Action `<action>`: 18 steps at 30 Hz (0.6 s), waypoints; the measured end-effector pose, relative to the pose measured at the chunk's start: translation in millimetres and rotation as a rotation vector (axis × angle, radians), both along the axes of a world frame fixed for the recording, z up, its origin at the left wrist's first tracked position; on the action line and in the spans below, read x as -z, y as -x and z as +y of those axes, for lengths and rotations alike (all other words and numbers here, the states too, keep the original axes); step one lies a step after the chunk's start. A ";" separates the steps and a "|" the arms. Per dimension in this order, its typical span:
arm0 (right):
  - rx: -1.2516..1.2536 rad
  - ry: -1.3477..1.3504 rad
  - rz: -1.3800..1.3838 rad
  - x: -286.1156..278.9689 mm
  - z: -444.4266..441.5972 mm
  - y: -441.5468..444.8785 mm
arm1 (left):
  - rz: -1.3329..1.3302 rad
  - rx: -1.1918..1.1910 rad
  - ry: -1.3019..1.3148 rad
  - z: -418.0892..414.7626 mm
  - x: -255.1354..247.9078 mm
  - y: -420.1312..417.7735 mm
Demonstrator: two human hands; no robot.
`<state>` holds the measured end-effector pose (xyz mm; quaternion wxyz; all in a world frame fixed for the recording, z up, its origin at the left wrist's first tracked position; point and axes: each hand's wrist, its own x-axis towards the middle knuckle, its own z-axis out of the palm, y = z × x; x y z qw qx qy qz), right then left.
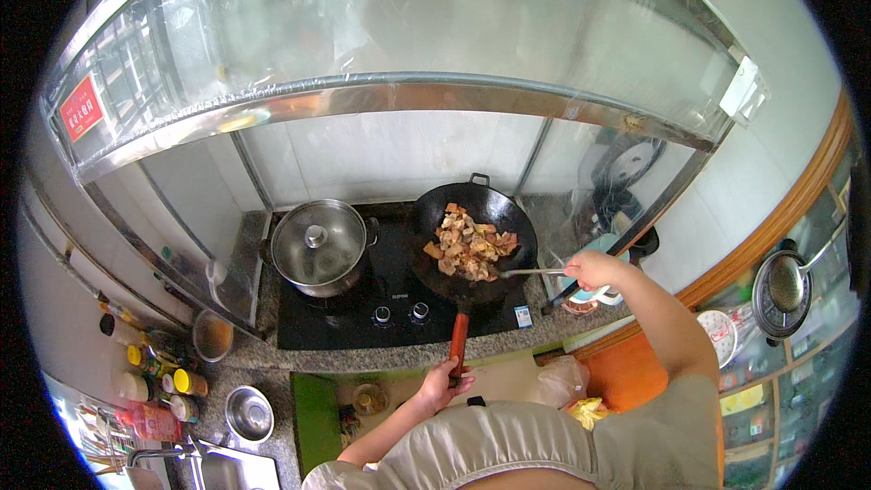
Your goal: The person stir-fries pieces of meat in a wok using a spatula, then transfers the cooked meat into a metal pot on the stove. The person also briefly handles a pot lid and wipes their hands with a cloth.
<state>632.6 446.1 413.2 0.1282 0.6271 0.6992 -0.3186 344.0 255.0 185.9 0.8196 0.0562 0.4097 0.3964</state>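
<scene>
A black wok [520, 218] with browned chunks of meat [469, 245] inside stands on the right side of a black glass cooktop [326, 327]. My left hand [442, 384] is closed around the end of the wok's reddish wooden handle [460, 337]. In my right hand [590, 270] is the handle of a metal spatula [534, 272]; its far end reaches in at the wok's right side, by the meat, and its blade is partly hidden. On the left of the cooktop sits a lidded steel pot [320, 245].
Glass panels with a metal frame [408, 96] surround the cooktop. At the left are jars and bottles [189, 382], a steel bowl [250, 414], a glass bowl [212, 335] and a sink [235, 466]. Light blue and white containers [605, 245] stand beyond the right panel.
</scene>
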 end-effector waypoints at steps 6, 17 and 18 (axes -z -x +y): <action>-0.444 -0.199 -0.449 12.7 6.7 59.4 | -0.127 -0.030 0.008 -1.0 9.1 -0.3; 0.472 0.170 0.594 124.8 80.9 52.9 | -0.072 -0.028 -0.019 1.2 6.9 -0.2; 0.526 0.219 0.614 106.1 78.6 52.6 | -0.081 -0.039 -0.030 -1.3 11.2 2.1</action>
